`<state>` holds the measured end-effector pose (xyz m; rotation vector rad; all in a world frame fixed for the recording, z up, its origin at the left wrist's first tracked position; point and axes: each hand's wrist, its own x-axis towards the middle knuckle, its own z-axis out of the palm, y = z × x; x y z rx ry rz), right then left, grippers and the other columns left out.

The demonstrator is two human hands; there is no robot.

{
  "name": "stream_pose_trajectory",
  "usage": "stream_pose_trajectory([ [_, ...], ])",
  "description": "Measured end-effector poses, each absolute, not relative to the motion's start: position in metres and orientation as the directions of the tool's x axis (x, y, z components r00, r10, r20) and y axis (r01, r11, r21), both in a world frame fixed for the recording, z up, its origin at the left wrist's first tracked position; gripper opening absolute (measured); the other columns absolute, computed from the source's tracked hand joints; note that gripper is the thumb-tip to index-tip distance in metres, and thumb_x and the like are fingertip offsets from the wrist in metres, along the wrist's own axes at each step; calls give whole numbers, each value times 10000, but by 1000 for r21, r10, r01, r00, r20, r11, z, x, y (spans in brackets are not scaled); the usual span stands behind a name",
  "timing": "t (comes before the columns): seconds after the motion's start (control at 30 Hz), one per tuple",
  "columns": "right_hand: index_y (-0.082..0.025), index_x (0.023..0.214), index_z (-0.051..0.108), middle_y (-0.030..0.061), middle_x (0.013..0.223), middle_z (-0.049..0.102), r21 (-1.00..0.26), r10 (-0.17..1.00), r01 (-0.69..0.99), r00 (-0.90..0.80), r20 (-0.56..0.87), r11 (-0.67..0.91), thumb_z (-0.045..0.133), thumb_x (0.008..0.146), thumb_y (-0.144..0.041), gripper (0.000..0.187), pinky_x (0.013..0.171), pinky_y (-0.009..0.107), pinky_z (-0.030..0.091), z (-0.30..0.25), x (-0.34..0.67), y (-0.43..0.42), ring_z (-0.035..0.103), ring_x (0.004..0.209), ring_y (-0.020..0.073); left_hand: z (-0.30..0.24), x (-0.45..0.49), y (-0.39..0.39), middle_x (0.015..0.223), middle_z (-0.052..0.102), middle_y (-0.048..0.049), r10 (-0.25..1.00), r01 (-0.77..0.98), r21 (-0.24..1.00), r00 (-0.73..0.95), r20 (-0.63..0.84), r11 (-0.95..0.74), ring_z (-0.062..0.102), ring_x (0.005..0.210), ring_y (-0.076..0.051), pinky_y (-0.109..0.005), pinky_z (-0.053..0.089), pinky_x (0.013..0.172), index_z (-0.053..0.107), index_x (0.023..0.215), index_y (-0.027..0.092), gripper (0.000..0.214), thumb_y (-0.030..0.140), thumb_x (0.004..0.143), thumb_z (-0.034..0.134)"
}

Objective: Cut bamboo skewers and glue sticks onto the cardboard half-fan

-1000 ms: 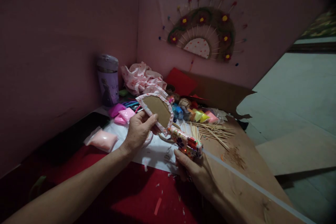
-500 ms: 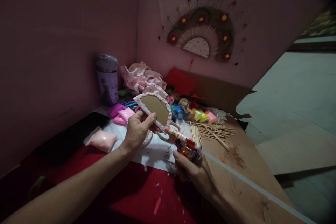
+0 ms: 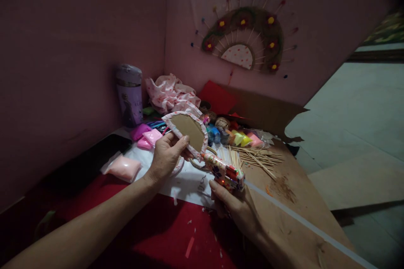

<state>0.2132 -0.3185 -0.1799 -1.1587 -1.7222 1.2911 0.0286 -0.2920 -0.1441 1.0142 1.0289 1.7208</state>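
My left hand (image 3: 168, 153) pinches a half-round piece of cardboard (image 3: 188, 130) by its lower edge, thumb on the bare brown face. Pink-and-white patterned fabric is folded over its rim. My right hand (image 3: 235, 206) is wrapped round a flower-patterned glue gun (image 3: 222, 170) with a small red light glowing on its side. The gun's orange nozzle is at the lower right corner of the cardboard piece; whether it touches cannot be made out. Behind both hands lies a white sheet (image 3: 186, 187), with scissors (image 3: 200, 164) partly hidden behind the gun and the cardboard.
Wooden sticks (image 3: 257, 157) lie to the right on brown cardboard. Behind are coloured clay packets (image 3: 241, 138), a twine ball (image 3: 222, 123), crumpled pink fabric (image 3: 172, 94) and a purple tumbler (image 3: 130, 96). A peach packet (image 3: 123, 168) lies left. A decorated half-round wall piece (image 3: 244, 19) hangs above.
Almost nothing differs. The glue gun, both hands and the cardboard piece appear shifted very slightly to the right, along with the whole scene.
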Motion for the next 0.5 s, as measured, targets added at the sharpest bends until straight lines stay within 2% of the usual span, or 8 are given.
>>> stream_pose_trajectory([
  [0.5, -155, 506, 501, -30, 383, 448, -952, 920, 280, -393, 3, 123, 518, 859, -486, 485, 437, 218, 308, -180, 214, -319, 419, 385, 77, -144, 28, -291, 553, 638, -10, 933, -242, 930, -300, 200, -278, 566, 432, -110, -216, 457, 431, 574, 711, 118, 227, 317, 677, 676],
])
